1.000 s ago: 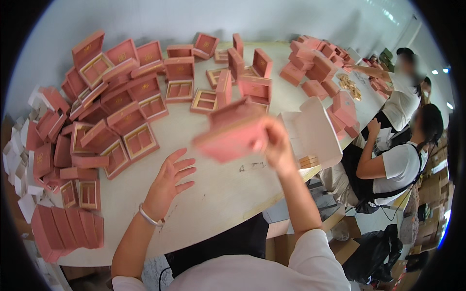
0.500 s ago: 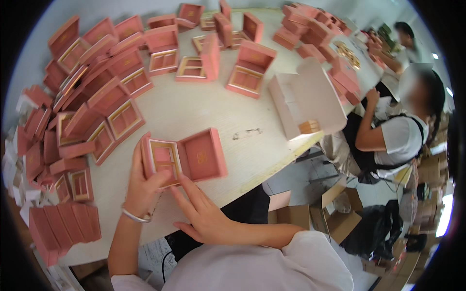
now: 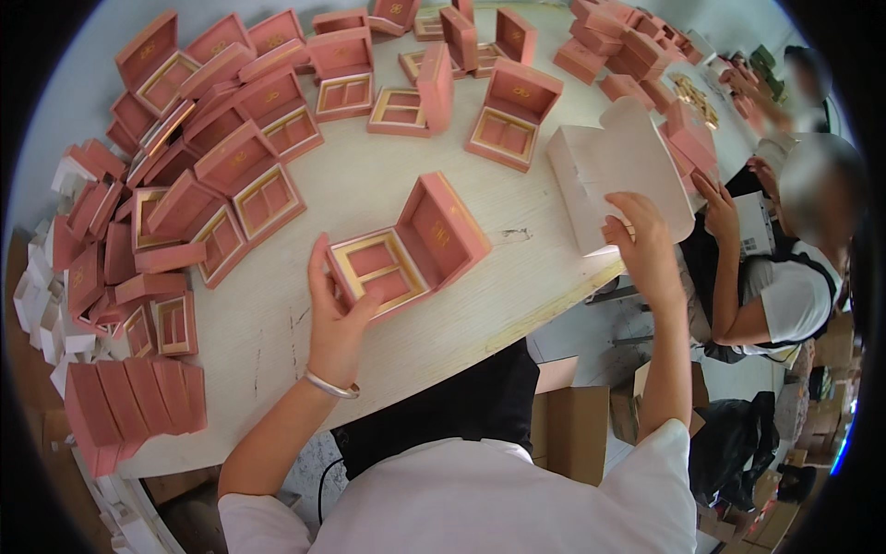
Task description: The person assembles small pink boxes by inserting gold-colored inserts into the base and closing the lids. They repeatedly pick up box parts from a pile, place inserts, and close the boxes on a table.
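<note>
My left hand [image 3: 340, 309] grips the near left side of an open pink jewelry box [image 3: 434, 242], thumb over the edge of its tray. The box's lid stands up at the right, and a gold-edged, divided tray shows in the base. My right hand [image 3: 646, 242] is stretched out to the right, over the near end of an open white carton [image 3: 574, 189]. Its fingers are bent and apart, with no held thing plainly visible. The hand hides the carton's near end.
Many open pink boxes [image 3: 268, 189] crowd the table's left and back. A row of closed ones [image 3: 138, 406] stands at the near left. More pink boxes [image 3: 628, 51] are piled at the back right. A co-worker [image 3: 784, 295] sits at the right; brown cartons [image 3: 572, 429] stand below the edge.
My right hand has left the jewelry box and moved right to the white carton. My left hand still holds the jewelry box, now turned somewhat. The whole view has shifted a little.
</note>
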Demonstrator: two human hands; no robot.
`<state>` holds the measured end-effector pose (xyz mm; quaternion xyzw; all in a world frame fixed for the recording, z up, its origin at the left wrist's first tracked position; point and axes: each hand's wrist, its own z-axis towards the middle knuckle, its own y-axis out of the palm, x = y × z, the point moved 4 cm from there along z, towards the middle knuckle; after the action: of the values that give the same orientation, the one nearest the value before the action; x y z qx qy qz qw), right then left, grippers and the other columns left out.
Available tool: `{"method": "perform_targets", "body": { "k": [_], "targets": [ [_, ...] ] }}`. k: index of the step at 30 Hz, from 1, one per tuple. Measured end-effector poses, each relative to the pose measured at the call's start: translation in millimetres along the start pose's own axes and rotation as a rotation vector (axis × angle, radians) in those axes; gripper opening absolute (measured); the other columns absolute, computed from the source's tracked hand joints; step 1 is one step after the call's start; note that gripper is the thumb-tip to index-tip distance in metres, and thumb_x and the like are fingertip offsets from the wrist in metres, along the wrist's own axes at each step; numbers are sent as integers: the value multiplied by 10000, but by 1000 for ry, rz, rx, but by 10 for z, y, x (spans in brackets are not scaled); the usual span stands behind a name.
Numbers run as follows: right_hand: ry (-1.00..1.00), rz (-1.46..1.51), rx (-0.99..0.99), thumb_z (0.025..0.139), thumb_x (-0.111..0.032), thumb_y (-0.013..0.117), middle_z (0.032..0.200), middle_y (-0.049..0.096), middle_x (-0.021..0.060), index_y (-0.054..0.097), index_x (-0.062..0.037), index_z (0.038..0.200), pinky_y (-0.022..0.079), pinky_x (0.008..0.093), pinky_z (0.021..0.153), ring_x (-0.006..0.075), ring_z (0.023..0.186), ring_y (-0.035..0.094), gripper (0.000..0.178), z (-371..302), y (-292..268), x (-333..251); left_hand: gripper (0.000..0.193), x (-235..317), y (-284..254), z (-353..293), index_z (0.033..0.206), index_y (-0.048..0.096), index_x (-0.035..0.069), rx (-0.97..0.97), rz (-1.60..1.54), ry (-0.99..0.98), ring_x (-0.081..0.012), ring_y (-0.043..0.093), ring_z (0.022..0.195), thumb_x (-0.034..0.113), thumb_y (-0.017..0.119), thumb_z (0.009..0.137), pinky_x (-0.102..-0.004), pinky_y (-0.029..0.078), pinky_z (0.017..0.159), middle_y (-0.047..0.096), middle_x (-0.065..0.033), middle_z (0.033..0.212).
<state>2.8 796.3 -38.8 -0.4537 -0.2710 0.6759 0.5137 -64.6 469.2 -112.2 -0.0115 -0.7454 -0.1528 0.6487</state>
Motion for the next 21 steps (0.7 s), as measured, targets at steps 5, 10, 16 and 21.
{"method": "perform_targets", "body": {
  "k": [5, 10, 16, 21],
  "targets": [
    [27, -192, -461, 696, -61, 601, 967, 612, 178, 607, -17, 996, 459, 379, 796, 325, 923, 575, 303, 177, 194, 381, 422, 212, -238, -143, 1106, 523, 67, -57, 1100, 418, -285, 482, 1074, 168, 701, 737, -374, 399, 895, 432, -152, 1214],
    [212, -201, -584, 702, -87, 614, 912, 620, 184, 594, -9, 982, 457, 395, 752, 328, 875, 589, 291, 292, 437, 445, 448, 169, -245, -177, 1052, 521, 51, -198, 1032, 397, -304, 456, 1099, 210, 736, 692, -389, 380, 905, 441, -169, 1232],
    [277, -55, -379, 727, -85, 621, 901, 622, 151, 524, -32, 1107, 466, 363, 708, 286, 835, 605, 396, 285, 341, 619, 701, 123, 81, 105, 1270, 382, 51, -234, 569, 276, -249, 462, 1051, 152, 742, 677, -352, 383, 891, 452, -153, 1269],
    [260, 967, 11, 755, 3, 641, 1040, 596, 71, 483, -42, 1190, 473, 311, 742, 175, 890, 597, 465, 198, -152, 130, 685, -127, -48, 256, 1265, 387, 44, -354, 766, 99, -197, 461, 875, 137, 736, 683, -318, 410, 798, 476, -131, 1210]
  ]
}}
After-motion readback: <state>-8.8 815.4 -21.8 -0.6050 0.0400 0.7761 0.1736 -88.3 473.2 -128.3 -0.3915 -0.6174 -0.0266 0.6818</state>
